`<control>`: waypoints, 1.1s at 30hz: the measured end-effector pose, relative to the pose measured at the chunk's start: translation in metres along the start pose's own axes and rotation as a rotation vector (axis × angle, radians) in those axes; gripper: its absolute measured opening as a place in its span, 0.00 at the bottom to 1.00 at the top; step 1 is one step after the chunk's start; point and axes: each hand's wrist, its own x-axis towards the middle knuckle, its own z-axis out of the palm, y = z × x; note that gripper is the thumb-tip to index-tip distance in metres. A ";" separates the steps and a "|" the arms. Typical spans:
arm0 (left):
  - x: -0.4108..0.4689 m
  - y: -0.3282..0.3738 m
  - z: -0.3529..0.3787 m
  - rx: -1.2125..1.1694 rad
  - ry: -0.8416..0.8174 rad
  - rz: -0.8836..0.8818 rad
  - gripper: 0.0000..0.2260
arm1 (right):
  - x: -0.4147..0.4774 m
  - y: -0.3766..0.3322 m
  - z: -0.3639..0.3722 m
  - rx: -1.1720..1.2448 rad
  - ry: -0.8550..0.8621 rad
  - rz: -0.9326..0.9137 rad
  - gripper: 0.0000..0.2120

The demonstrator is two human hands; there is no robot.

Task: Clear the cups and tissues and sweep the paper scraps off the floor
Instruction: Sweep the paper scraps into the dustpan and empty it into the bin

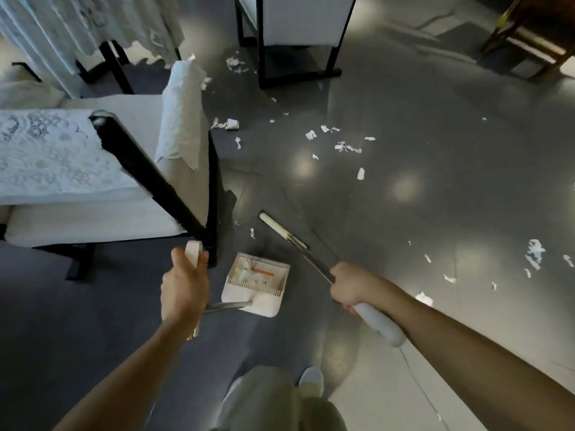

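Observation:
My left hand (pixel 183 284) grips the cream handle of a white dustpan (pixel 256 284), which sits on the grey floor below me and holds several white scraps and something orange. My right hand (pixel 350 286) grips the handle of a broom (pixel 284 231); its metal shaft slants up and left to a cream head just beyond the dustpan. White paper scraps (pixel 347 147) lie scattered over the floor ahead, with more scraps (pixel 535 251) at the right and some under the far chair (pixel 235 65).
A white upholstered chair (pixel 102 169) with black frame and lace cover stands close at my left. Another white chair (pixel 298 35) stands ahead, a wooden chair (pixel 529 38) at the far right. A lace-covered table (pixel 77 32) is top left. My legs and shoes (pixel 308 379) are below.

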 end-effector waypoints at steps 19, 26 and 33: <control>0.093 0.070 0.059 -0.121 0.146 -0.268 0.13 | 0.187 -0.110 -0.116 -0.545 -0.102 -0.250 0.17; 0.103 0.081 0.068 -0.084 0.168 -0.298 0.13 | 0.177 -0.094 -0.116 -0.886 -0.300 -0.396 0.18; 0.096 0.090 0.067 -0.086 0.166 -0.307 0.15 | 0.146 -0.053 -0.159 -0.691 -0.404 -0.255 0.21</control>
